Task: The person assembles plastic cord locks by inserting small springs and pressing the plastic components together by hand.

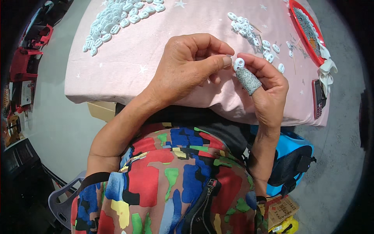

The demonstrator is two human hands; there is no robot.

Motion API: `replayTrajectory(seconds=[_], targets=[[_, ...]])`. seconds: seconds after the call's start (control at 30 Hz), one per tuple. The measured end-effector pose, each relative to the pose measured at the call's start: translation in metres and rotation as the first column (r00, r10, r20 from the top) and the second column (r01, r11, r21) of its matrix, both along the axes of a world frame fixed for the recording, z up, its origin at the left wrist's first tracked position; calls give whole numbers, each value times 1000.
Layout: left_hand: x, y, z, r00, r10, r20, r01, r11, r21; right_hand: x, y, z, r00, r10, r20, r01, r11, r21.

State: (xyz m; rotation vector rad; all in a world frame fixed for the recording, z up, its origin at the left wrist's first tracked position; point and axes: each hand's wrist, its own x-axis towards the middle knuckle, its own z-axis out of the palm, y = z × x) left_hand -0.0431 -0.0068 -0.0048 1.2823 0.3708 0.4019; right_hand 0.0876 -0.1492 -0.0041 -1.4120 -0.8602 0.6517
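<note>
Over the near part of the pink cloth, both my hands are held close together. My right hand pinches a white oval plastic piece with holes between its index finger and thumb. A grey speckled finger cover wraps that thumb. Just left of the piece, the thumb and index fingertips of my left hand are pressed together. Whatever they hold, if anything, is too small to make out. Similar white oval pieces lie scattered with small metallic bits beyond my right hand.
A large heap of white oval pieces covers the table's far left. At the right edge are a red tray of small grey parts, white cloth strips and a phone. A blue bag stands below the table.
</note>
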Motion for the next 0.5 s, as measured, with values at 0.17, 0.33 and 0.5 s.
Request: replayTrajectory(seconds=[0.17,0.33,0.5], targets=[[1,0,0,1000,-1,-31,0,999,-32,1,0,-2,1000,-3,-27,4,1000,14],[1,-1,-4,1000,-2,-17,1,999,-33,-2,1,-2,999,-10,-34,11,1000,17],[1,-1,0,999,-5,-36,6,1000,8,-2,2,-1,1000,-1,-29,2,1000,25]])
